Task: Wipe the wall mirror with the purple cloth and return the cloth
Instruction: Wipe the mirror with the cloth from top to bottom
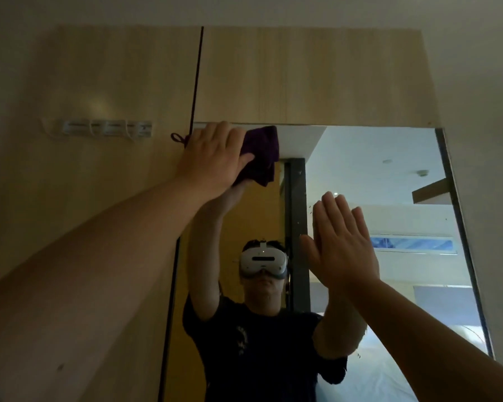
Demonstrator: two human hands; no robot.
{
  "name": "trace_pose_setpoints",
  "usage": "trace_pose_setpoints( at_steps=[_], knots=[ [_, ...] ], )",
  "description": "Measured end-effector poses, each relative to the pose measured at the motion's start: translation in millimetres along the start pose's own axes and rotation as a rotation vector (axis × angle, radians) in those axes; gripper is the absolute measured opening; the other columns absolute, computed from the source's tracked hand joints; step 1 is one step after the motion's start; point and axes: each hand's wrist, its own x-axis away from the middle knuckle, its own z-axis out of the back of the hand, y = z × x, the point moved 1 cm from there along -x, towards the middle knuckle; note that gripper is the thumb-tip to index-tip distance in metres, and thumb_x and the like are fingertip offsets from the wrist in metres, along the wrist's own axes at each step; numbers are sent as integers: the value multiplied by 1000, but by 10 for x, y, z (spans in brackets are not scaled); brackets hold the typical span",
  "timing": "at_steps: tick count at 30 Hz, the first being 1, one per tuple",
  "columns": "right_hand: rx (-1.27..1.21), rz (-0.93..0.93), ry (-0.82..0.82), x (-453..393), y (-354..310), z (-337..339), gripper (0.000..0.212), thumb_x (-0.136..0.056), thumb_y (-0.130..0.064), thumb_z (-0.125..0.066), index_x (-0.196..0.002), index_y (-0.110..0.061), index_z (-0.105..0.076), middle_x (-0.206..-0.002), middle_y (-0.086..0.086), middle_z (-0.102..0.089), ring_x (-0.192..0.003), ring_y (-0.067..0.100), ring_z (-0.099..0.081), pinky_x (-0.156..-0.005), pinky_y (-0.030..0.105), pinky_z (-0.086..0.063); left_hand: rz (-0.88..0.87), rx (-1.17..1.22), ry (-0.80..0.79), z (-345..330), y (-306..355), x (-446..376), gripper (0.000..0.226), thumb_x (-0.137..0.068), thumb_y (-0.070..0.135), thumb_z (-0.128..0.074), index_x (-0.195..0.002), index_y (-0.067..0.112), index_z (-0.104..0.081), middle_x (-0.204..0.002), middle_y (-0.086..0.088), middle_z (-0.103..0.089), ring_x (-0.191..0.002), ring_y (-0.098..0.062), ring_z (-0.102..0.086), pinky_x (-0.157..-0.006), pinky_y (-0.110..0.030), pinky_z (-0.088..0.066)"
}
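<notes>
The wall mirror [389, 216] fills the lower right of the head view, set in a wooden panel. My left hand [215, 161] is raised to the mirror's top left corner and presses the bunched purple cloth [263, 153] against the glass. A loose purple thread [178, 138] from the cloth hangs left of the hand. My right hand [343, 245] is held flat, fingers spread, against or just in front of the mirror's middle; I cannot tell whether it touches. The glass reflects a person wearing a white headset.
Light wooden wall panels [302, 76] surround the mirror, with a dark vertical seam [197, 76] running up from its top left corner. A row of small white hooks [108, 129] is fixed to the panel at the left. A pale wall [482, 140] lies to the right.
</notes>
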Motion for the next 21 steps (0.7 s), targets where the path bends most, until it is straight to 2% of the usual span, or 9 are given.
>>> trace_pose_setpoints(
  at_steps=[3,5,6,8,11,13,17,21],
  knots=[
    [-9,0,31,3,6,-10,75,-100,-62,-12,-157,-13,-17,-165,7,-5,-153,23,7,-123,41,4,97,75,-165,-112,-54,-226,54,-102,49,-32,-136,9,-44,-133,-16,-46,-123,-35,-42,-101,-48,-34],
    [-31,4,48,-26,1,2,76,-99,-63,-12,-156,-14,-18,-165,7,-7,-153,22,6,-124,42,4,110,118,-274,-257,-36,-235,60,-105,50,-29,-152,13,-27,-157,-11,-26,-147,-32,-18,-119,-50,-18],
    [-38,7,52,-40,7,7,75,-99,-62,-13,-156,-14,-19,-165,7,-8,-153,22,5,-124,43,2,99,103,-301,-316,-7,-198,63,-105,51,-26,-157,15,-18,-164,-8,-13,-151,-28,-6,-123,-49,-9],
    [-53,12,53,-46,35,20,73,-100,-61,-18,-156,-14,-20,-165,7,-9,-153,22,5,-123,44,1,53,81,-305,-366,69,-85,66,-106,52,-21,-159,15,-8,-167,-5,0,-153,-23,4,-124,-46,-1],
    [-98,22,49,-17,46,34,70,-100,-58,-26,-156,-15,-23,-165,6,-11,-153,21,3,-123,45,0,7,126,-326,-295,201,299,67,-105,53,-15,-159,14,-9,-167,-5,1,-153,-21,2,-123,-43,0],
    [-138,30,41,-26,51,52,67,-100,-55,-31,-155,-16,-26,-165,6,-14,-153,22,1,-123,44,-1,-16,129,-349,-229,382,768,69,-103,55,-15,-159,14,-9,-166,-6,2,-153,-23,0,-124,-46,-3],
    [-195,54,44,74,85,58,63,-100,-47,-38,-153,-15,-28,-164,8,-20,-153,24,-6,-123,45,-5,-84,178,-366,-41,1026,2089,72,-101,55,-30,-156,9,-20,-164,-12,-14,-152,-32,-12,-121,-55,-15],
    [-199,77,62,222,225,119,60,-99,-42,-36,-151,-13,-30,-162,12,-24,-152,25,-11,-123,49,-11,-133,197,-413,110,1489,3033,70,-96,56,-41,-151,12,-34,-163,-11,-24,-150,-32,-22,-118,-52,-19]
  ],
)
